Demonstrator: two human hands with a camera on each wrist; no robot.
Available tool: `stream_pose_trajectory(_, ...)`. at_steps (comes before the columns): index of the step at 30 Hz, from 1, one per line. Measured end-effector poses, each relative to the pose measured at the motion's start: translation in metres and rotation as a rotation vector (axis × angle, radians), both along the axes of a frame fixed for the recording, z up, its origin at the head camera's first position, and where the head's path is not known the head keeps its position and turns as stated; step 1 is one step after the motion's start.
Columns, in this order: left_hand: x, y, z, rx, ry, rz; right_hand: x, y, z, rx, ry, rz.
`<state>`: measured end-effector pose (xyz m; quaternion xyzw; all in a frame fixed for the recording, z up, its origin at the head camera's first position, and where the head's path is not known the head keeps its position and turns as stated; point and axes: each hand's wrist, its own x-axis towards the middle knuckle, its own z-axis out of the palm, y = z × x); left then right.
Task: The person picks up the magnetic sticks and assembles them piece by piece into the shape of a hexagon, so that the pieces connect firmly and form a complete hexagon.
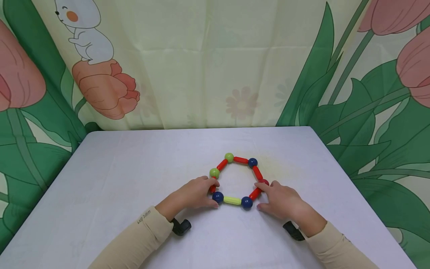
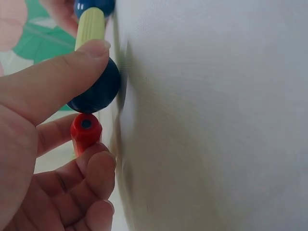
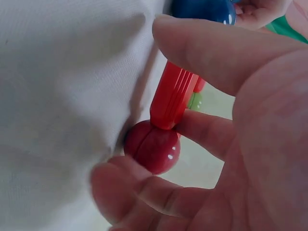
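Observation:
A ring of magnetic rods and balls lies on the white table (image 1: 151,157). At its near left, my left hand (image 1: 198,192) holds a red magnetic rod (image 2: 85,137), with the thumb on a blue ball (image 2: 98,89). The rod's end, with a dark metal dot, sits right at that ball. A yellow-green rod (image 1: 232,200) runs from there to another blue ball (image 1: 246,202). My right hand (image 1: 282,200) has its fingers around a red ball (image 3: 153,148) and the end of its red rod (image 3: 172,94). Its thumb stands near the right blue ball.
The far side of the ring has two green balls (image 1: 229,157), a blue ball (image 1: 252,162) and more red rods (image 1: 240,160). Behind the table's back edge hangs a curtain (image 1: 215,74) printed with tulips and a white animal.

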<state>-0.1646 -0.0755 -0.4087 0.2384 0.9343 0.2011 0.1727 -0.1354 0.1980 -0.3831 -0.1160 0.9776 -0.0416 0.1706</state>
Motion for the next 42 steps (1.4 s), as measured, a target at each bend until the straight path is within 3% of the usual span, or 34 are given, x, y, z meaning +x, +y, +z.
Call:
stream_pose_trajectory(16,0.01,0.007,0.0,-0.036,0.057,0.054,-0.006,0.004,-0.007,-0.134,0.031,0.064)
stream_pose_trajectory(25,0.008,0.009,0.002,-0.023,0.003,0.057,-0.007,0.004,-0.008,-0.15,0.023,0.066)
stream_pose_trajectory(32,0.006,0.008,0.0,0.01,0.034,0.064,-0.007,0.005,-0.009,-0.159,0.02,0.066)
stream_pose_trajectory(42,0.005,0.014,-0.001,-0.026,0.061,0.047,-0.009,0.004,-0.008,-0.158,0.017,0.068)
